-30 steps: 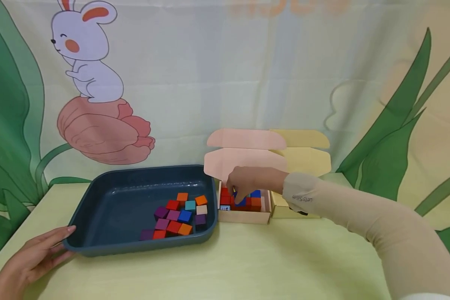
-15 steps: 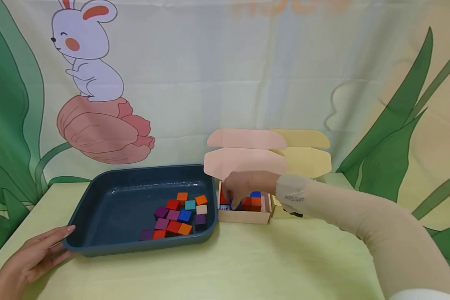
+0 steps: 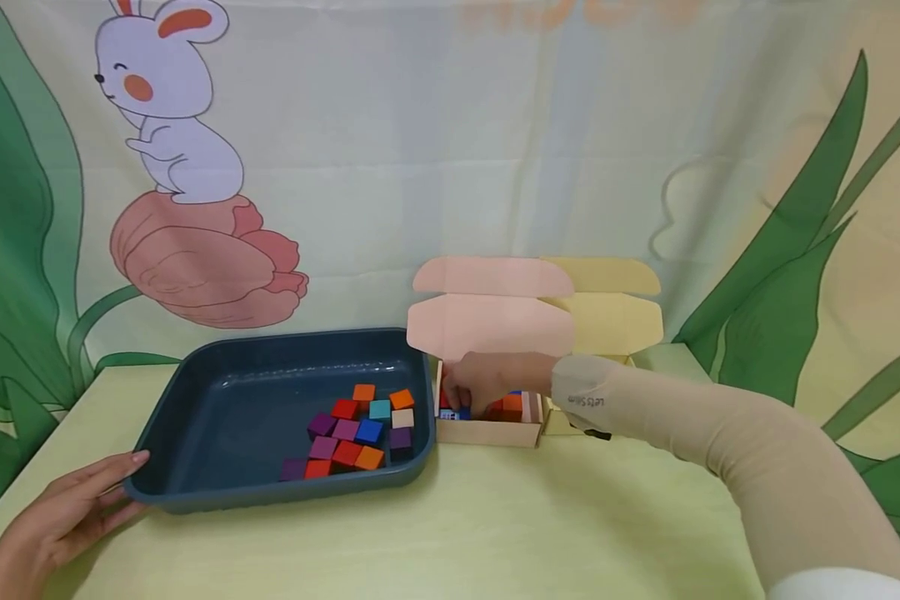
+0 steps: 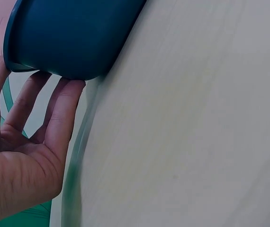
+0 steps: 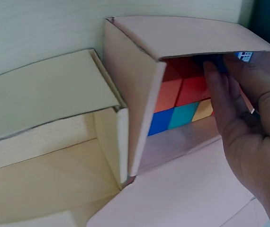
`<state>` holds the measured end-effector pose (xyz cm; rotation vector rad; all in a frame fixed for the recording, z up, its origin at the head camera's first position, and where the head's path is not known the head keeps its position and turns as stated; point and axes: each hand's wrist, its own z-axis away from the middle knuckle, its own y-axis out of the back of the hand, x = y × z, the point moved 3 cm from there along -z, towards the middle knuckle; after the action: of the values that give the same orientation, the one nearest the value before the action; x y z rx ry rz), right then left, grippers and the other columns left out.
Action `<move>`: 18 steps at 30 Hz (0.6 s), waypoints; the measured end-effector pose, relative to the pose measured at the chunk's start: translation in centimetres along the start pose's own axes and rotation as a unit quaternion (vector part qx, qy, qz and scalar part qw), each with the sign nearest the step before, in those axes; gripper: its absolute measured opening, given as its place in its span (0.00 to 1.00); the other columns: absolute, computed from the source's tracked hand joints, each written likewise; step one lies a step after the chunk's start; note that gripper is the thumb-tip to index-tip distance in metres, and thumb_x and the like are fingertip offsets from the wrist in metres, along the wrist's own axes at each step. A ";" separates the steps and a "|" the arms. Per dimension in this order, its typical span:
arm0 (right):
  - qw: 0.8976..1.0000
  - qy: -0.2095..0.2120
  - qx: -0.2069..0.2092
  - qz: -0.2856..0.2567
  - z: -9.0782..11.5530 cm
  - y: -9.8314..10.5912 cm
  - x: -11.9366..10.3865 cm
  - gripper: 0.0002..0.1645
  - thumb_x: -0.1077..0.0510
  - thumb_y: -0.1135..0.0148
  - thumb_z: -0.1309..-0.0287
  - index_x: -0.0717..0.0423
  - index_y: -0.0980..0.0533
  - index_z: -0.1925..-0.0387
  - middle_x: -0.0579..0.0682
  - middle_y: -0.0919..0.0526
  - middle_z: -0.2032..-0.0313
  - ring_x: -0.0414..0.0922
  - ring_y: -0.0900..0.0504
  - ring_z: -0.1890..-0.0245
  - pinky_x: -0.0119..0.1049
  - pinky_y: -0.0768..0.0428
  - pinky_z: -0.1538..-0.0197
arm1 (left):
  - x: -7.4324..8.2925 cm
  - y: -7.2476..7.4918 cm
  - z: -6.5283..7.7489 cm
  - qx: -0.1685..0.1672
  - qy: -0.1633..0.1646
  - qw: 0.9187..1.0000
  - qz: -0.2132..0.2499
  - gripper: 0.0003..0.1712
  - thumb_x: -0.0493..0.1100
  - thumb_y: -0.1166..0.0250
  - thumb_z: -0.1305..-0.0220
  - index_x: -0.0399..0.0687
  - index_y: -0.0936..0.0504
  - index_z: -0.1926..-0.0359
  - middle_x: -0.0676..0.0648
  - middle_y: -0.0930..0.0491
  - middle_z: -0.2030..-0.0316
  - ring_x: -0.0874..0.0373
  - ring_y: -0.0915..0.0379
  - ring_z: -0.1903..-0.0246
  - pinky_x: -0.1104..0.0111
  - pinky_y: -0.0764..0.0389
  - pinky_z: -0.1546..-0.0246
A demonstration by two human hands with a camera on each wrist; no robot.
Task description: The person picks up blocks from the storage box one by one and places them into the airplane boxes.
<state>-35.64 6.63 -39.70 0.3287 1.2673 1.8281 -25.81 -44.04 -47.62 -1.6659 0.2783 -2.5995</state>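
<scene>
My left hand (image 3: 71,517) holds the near-left corner of a dark blue tray (image 3: 270,497), thumb at the rim and fingers below it. In the left wrist view the fingertips press the tray's wall (image 4: 78,40). Several coloured cubes (image 3: 347,430) lie in the tray's right part. My right hand (image 3: 483,382) reaches down into a small pink box (image 3: 487,432). There, thumb and fingers pinch a dark blue cube (image 5: 211,59), partly hidden by the fingertips. Red cubes (image 5: 192,90), an orange one and a lower blue, teal and yellow row sit beside it.
A yellow box (image 5: 40,99) with its lid up stands against the pink box's right side. The raised pink lid (image 3: 487,323) rises behind my right hand. The tray's right wall is close to the pink box. A printed cloth (image 3: 330,167) hangs behind the table (image 3: 495,517).
My right hand has moved slightly left and lower inside the pink box, toward its front-left part, with the blue cube. My left hand and the tray have stayed put.
</scene>
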 end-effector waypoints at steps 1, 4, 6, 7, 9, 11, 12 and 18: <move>1.000 0.001 0.005 -0.004 0.1 0.0 0.1 0.12 0.65 0.25 0.43 0.53 0.17 0.58 0.48 0.18 0.61 0.43 0.23 0.59 0.28 0.16 0.55 | 0.0 0.0 0.0 -0.001 0.000 1.000 -0.001 0.18 0.44 0.43 0.21 0.66 0.10 0.65 0.62 0.16 0.63 0.65 0.16 0.62 0.67 0.10 0.57; 1.000 0.006 0.012 -0.011 0.2 -0.2 0.3 0.11 0.64 0.25 0.43 0.53 0.17 0.59 0.48 0.18 0.61 0.43 0.23 0.59 0.28 0.16 0.54 | 0.0 0.0 -0.1 -0.002 0.002 1.000 -0.005 0.18 0.45 0.43 0.21 0.67 0.10 0.65 0.63 0.17 0.63 0.65 0.16 0.62 0.67 0.10 0.57; 1.000 0.013 0.011 -0.006 0.1 -0.1 0.1 0.10 0.64 0.25 0.42 0.53 0.17 0.59 0.47 0.17 0.62 0.43 0.23 0.60 0.28 0.16 0.54 | 0.0 0.1 -0.2 -0.001 0.008 1.000 -0.010 0.18 0.46 0.42 0.21 0.68 0.10 0.66 0.63 0.17 0.63 0.66 0.16 0.61 0.67 0.10 0.56; 1.000 0.020 0.013 -0.001 0.1 0.1 0.0 0.10 0.64 0.25 0.42 0.53 0.17 0.59 0.47 0.17 0.62 0.42 0.23 0.61 0.27 0.16 0.54 | 0.0 0.1 -0.3 -0.001 0.011 1.000 -0.011 0.17 0.46 0.42 0.22 0.68 0.10 0.66 0.64 0.17 0.63 0.66 0.16 0.61 0.67 0.11 0.56; 0.999 0.030 0.022 0.015 -0.3 0.7 -0.6 0.07 0.62 0.26 0.41 0.51 0.16 0.61 0.44 0.17 0.64 0.42 0.22 0.62 0.26 0.16 0.56 | 0.1 0.2 -0.3 0.000 0.015 1.000 -0.017 0.18 0.46 0.42 0.22 0.69 0.11 0.66 0.64 0.18 0.63 0.66 0.16 0.61 0.67 0.11 0.56; 0.997 0.042 0.038 0.044 -0.8 1.6 -1.4 0.04 0.60 0.26 0.40 0.50 0.16 0.64 0.42 0.18 0.69 0.41 0.22 0.66 0.25 0.18 0.59 | 0.2 0.3 -0.3 -0.002 0.015 1.000 -0.021 0.18 0.47 0.43 0.21 0.70 0.11 0.66 0.65 0.18 0.63 0.66 0.16 0.61 0.67 0.11 0.55; 0.996 0.043 0.046 0.066 -1.1 2.2 -1.9 0.03 0.59 0.27 0.39 0.49 0.16 0.66 0.41 0.19 0.71 0.41 0.22 0.67 0.26 0.19 0.62 | 0.2 0.3 -0.3 -0.002 0.014 1.000 -0.020 0.18 0.46 0.43 0.21 0.70 0.11 0.66 0.65 0.18 0.63 0.66 0.16 0.61 0.67 0.11 0.56; 0.995 0.031 0.064 0.069 -3.5 5.3 -5.0 0.05 0.60 0.35 0.33 0.53 0.17 0.58 0.43 0.19 0.67 0.42 0.23 0.64 0.27 0.20 0.62 | 0.2 0.3 -0.1 -0.013 0.010 1.000 -0.015 0.18 0.45 0.44 0.21 0.68 0.11 0.65 0.64 0.18 0.62 0.66 0.16 0.61 0.67 0.11 0.55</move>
<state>-37.49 0.00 -35.47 0.4423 1.4398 1.8905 -25.99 -44.35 -47.51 -1.6663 0.2925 -2.6465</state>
